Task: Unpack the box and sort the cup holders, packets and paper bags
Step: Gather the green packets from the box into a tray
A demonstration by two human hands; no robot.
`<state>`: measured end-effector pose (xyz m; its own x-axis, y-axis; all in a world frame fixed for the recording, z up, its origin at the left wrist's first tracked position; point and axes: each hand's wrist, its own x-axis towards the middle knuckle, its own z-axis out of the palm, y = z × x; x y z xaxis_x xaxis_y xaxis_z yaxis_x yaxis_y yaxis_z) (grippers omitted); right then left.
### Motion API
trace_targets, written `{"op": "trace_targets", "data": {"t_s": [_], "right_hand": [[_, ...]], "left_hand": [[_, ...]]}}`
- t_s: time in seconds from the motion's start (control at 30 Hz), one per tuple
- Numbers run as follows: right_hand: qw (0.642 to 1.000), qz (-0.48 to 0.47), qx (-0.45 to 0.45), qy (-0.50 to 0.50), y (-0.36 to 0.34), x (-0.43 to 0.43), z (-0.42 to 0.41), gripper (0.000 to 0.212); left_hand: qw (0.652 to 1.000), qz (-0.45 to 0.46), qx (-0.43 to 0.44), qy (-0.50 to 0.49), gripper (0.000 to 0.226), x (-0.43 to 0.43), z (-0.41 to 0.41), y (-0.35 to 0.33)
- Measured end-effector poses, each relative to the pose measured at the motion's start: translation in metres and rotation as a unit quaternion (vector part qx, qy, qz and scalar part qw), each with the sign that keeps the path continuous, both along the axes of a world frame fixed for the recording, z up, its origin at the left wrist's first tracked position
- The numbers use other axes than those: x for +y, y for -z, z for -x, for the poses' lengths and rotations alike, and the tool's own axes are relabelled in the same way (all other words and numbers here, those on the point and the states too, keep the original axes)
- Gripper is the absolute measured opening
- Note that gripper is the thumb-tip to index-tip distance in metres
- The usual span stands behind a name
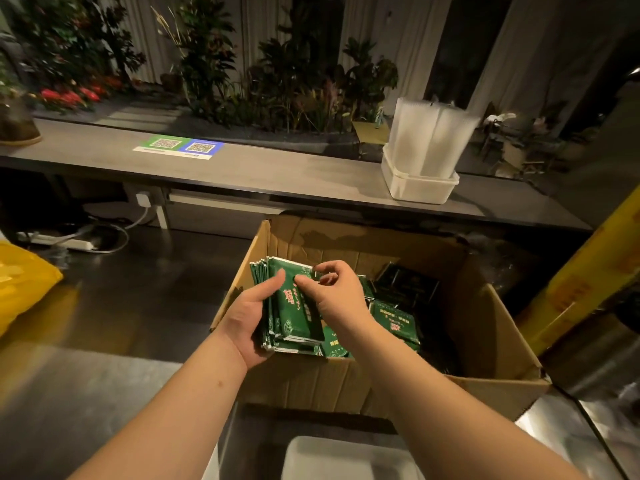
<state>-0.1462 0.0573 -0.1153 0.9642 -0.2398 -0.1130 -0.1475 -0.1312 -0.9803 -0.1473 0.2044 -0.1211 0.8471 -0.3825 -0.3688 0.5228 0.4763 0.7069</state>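
- Left hand (249,320) grips the packets (294,306), fingers hidden beneath; right hand (336,292) pinches their top edge.
- Box (478,327) interior dim; grey desk (277,168) beyond, plants (294,81) behind.

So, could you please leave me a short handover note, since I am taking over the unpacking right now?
Left hand grips a stack of green packets over the open box.
Right hand pinches the stack's top edge.
More loose packets lie in the box.
Done: box opened, one stack gathered.
To do: set the stack aside, empty the box, sort; no cup holders or paper bags clearly visible.
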Motion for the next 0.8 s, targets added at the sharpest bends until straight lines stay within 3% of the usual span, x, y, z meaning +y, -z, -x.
{"op": "trace_targets", "data": {"t_s": [0.13, 0.23, 0.4, 0.6, 0.8], "right_hand": [[0.994, 0.108, -0.021, 0.017, -0.015, -0.006, 0.046, 0.021], [0.992, 0.111, 0.051, -0.028, -0.012, -0.013, 0.081, 0.018], [0.976, 0.012, 0.202, -0.083, 0.011, -0.023, 0.135, 0.018], [0.947, -0.082, 0.298, -0.091, 0.067, -0.023, 0.175, 0.025], [0.915, -0.155, 0.368, -0.054, 0.099, -0.025, 0.186, 0.025]], "left_hand": [[0.997, -0.057, -0.010, 0.057, 0.049, -0.005, 0.024, -0.006], [0.988, -0.090, -0.015, 0.123, 0.045, -0.007, 0.055, 0.002], [0.974, -0.167, 0.020, 0.153, 0.075, -0.011, 0.102, 0.044], [0.965, -0.185, 0.099, 0.158, 0.036, -0.018, 0.148, 0.091], [0.940, -0.253, 0.119, 0.194, 0.050, -0.020, 0.159, 0.120]]}}
